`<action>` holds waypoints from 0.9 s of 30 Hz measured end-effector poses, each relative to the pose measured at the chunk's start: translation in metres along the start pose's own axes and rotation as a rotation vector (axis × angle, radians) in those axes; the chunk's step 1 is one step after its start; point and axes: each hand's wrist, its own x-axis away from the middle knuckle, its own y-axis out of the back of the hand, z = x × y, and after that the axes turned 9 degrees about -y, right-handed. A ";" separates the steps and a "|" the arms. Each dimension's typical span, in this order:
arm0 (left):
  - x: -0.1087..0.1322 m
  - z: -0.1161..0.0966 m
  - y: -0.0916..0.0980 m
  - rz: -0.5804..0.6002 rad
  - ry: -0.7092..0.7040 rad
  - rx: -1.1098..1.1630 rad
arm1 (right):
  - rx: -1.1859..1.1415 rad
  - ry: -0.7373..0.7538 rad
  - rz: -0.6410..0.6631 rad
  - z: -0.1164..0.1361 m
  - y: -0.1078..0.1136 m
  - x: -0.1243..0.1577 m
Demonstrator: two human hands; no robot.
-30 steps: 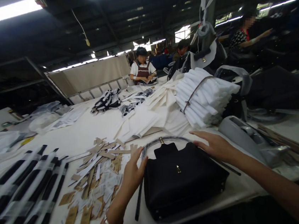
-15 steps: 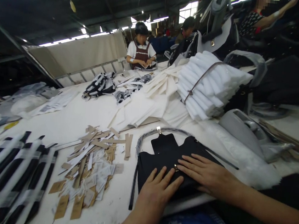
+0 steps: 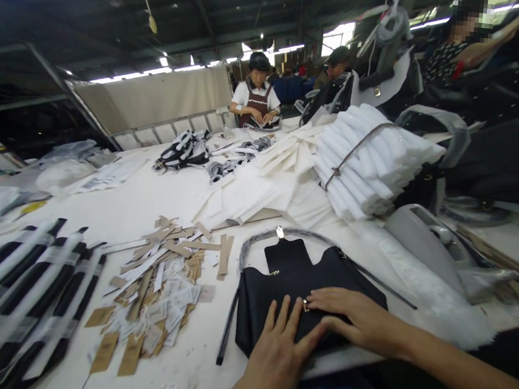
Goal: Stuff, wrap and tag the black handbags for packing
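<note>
A black handbag [image 3: 286, 290] lies on the white worktable in front of me, its flap with a gold clasp tip pointing away. Its handle [image 3: 247, 246], wrapped in clear film, arches behind it, and a thin strap [image 3: 226, 330] hangs off its left side. My left hand [image 3: 277, 351] rests on the bag's near left part, fingers spread and flat. Beside it my right hand [image 3: 360, 319] lies on the bag with fingers stretched out, the tips touching the small gold lock [image 3: 306, 305]. The two thumbs nearly meet.
Paper tags and card strips [image 3: 157, 289] are heaped left of the bag. Wrapped black straps [image 3: 6, 310] lie farther left. White foam sheets [image 3: 365, 159] tied in a bundle and a grey tape dispenser [image 3: 421, 242] stand to the right. A co-worker [image 3: 255, 98] works across the table.
My right hand has drawn its fingers back towards the lock and lowered its thumb. My left hand stays flat on the bag. The whole view has shifted slightly.
</note>
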 end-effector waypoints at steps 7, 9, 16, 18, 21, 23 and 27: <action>0.007 0.001 -0.008 -0.123 0.036 -0.029 | -0.264 -0.388 -0.248 -0.009 0.028 -0.125; 0.006 0.002 -0.008 -0.153 0.033 -0.048 | -0.335 -0.441 -0.175 -0.017 0.023 -0.151; 0.003 0.005 -0.014 -0.241 0.027 -0.108 | -0.598 -0.468 -0.126 -0.009 0.015 -0.136; 0.004 0.006 -0.014 -0.234 0.029 -0.088 | -0.648 -0.407 -0.122 0.001 0.015 -0.110; 0.004 0.006 -0.011 -0.200 0.036 -0.028 | -0.587 -0.287 -0.176 0.017 0.005 -0.069; 0.004 0.006 -0.007 -0.180 0.036 0.015 | -0.448 -0.240 -0.274 0.023 -0.006 -0.048; 0.004 0.004 0.001 -0.149 0.027 0.101 | -0.332 -0.194 -0.405 0.020 -0.024 -0.028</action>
